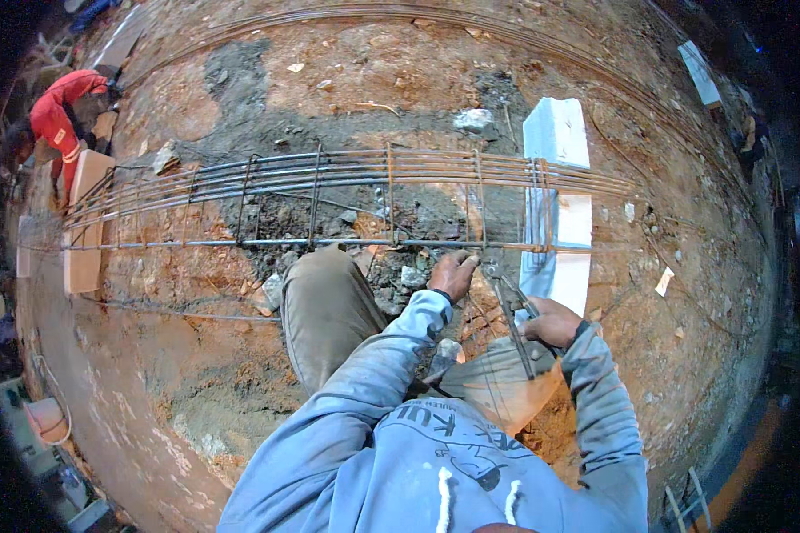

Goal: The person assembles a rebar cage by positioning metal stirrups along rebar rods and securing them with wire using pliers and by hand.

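Observation:
A long rebar cage of steel bars and stirrups lies across in front of me, borne by a white block on the right and a pale block on the left. My left hand is at its near lower bar, thumb and fingers pinched together; whether they hold a thin wire cannot be told. My right hand grips long-handled pincers, whose jaws are just below the near bar, right of my left hand. One handle is in the palm, the other stands apart from it.
A person in red bends over the cage's far left end. Loose long bars lie on the soil beyond. Stones, such as a pale rock, and rubble are strewn around. A bucket stands at lower left.

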Motion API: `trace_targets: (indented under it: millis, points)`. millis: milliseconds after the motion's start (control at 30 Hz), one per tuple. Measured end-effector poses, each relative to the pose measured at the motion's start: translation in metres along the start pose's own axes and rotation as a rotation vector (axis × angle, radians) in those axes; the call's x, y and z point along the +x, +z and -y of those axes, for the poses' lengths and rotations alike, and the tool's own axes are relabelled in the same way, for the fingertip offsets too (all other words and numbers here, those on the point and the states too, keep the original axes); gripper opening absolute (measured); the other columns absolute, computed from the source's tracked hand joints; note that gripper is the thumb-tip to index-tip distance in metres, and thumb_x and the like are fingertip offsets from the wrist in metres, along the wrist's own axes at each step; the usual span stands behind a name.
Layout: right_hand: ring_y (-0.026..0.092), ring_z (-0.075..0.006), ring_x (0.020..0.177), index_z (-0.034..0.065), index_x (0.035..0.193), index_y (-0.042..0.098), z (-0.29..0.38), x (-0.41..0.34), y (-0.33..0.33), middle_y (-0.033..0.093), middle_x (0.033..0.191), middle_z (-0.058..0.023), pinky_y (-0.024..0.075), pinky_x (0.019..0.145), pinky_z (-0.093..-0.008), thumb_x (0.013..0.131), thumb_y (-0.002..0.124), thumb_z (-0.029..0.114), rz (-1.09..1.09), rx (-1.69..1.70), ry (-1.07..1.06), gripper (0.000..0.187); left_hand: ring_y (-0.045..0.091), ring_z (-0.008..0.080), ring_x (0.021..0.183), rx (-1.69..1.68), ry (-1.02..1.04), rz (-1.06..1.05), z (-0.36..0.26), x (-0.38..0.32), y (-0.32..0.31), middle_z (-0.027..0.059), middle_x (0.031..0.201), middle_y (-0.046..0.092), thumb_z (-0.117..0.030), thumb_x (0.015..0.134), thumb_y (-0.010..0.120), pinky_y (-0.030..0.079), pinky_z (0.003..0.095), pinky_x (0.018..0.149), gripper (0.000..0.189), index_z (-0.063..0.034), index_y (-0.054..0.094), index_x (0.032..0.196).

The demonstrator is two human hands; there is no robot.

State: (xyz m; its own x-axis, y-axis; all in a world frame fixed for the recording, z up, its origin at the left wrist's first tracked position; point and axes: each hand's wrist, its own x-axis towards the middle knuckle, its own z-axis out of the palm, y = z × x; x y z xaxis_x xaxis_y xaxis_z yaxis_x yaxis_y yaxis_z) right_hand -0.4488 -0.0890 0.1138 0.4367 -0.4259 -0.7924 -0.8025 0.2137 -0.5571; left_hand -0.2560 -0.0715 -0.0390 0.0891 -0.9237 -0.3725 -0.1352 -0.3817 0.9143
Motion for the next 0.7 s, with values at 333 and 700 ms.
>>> trace_targets:
  millis: [333,700]
  points:
    - [0.063,-0.0294,0.078,-0.0019,0.124,0.030,-0.015,-0.021,-0.010,0.057,0.098,-0.0227,0.0553,0.055,-0.0333,0.074,0.051,0.014,-0.050,0.776,-0.032,0.057,0.059,0.0360,0.083,0.310,-0.003,-0.067,-0.015,-0.020,-0.010,0.0186,0.090,0.061,-0.040,0.081,0.049,0.046,0.0423,0.075,0.039,-0.0081,0.063,0.098]
    - [0.057,-0.0159,0.062,0.0042,0.124,0.034,-0.009,0.052,-0.006,0.058,0.084,-0.0146,0.0479,0.044,-0.0264,0.081,0.044,0.009,-0.243,0.997,-0.283,0.044,0.056,0.0381,0.076,0.528,0.417,-0.015,-0.108,-0.043,-0.139,0.0179,0.079,0.059,-0.035,0.081,0.051,0.045,0.0450,0.066,0.032,-0.0064,0.060,0.091]
